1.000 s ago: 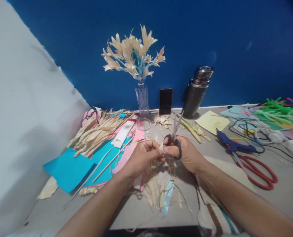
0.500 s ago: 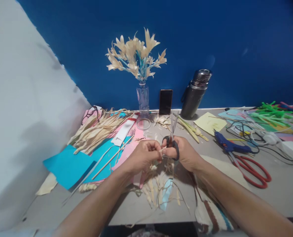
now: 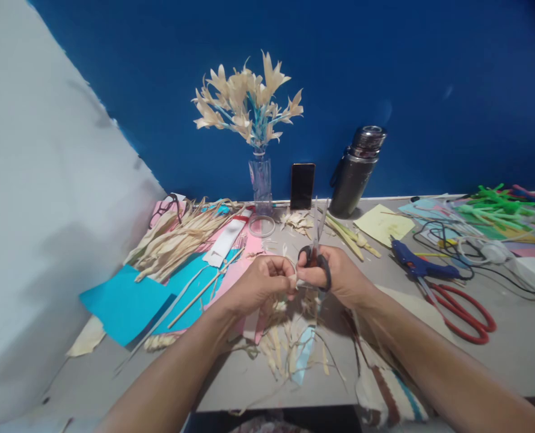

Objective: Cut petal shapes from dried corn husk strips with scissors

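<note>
Over the front middle of the table, my right hand (image 3: 339, 273) is closed around black-handled scissors (image 3: 327, 272), whose parted blades point up and away from me. My left hand (image 3: 270, 281) is pinched just to the left, its fingertips on a small pale piece of husk (image 3: 294, 278). The right thumb is close to that piece; whether it touches cannot be made out. Beneath both hands lie husk scraps (image 3: 279, 346) and a light blue paper strip (image 3: 304, 355). Behind them, pale husk flowers (image 3: 249, 99) on blue stems stand in a clear bottle (image 3: 261, 180).
Dried husks (image 3: 181, 240) and blue paper (image 3: 125, 300) lie left. A phone (image 3: 302, 186) and a dark flask (image 3: 355, 174) stand by the wall. On the right are a blue glue gun (image 3: 423, 264), red-handled scissors (image 3: 466, 313), cables and green pipe cleaners (image 3: 495, 204).
My right hand with the scissors has shifted slightly to the right and up, a little away from the left fingertips. My left hand stays almost in place, still pinching.
</note>
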`<action>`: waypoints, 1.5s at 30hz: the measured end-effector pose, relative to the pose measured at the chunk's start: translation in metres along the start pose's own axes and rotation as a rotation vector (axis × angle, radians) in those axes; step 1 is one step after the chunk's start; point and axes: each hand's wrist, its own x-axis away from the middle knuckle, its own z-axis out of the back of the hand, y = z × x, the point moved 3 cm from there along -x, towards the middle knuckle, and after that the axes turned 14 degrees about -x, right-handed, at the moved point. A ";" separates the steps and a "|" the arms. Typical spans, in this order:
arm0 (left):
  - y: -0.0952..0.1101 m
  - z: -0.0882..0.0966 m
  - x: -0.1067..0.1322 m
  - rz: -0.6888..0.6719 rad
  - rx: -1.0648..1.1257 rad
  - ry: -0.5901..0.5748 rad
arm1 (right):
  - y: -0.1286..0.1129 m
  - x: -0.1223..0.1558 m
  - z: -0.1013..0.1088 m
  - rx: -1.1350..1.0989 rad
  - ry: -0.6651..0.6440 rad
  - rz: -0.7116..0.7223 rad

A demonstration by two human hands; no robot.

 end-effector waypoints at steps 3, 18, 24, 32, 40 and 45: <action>-0.001 0.000 -0.001 -0.011 0.039 -0.017 | 0.004 0.001 -0.006 -0.104 -0.032 -0.023; -0.009 -0.017 -0.008 -0.092 0.506 0.195 | 0.006 -0.002 -0.009 -0.050 0.281 0.209; -0.010 -0.018 -0.008 -0.097 0.557 0.224 | 0.010 -0.001 -0.010 -0.025 0.331 0.196; -0.007 -0.011 -0.008 -0.114 0.569 0.326 | 0.007 0.001 -0.017 0.067 0.217 0.123; 0.006 0.016 -0.002 -0.176 0.403 0.437 | 0.020 0.001 -0.015 0.265 -0.226 -0.120; 0.008 0.015 0.002 -0.207 0.322 0.459 | 0.025 0.003 -0.015 0.229 -0.274 -0.148</action>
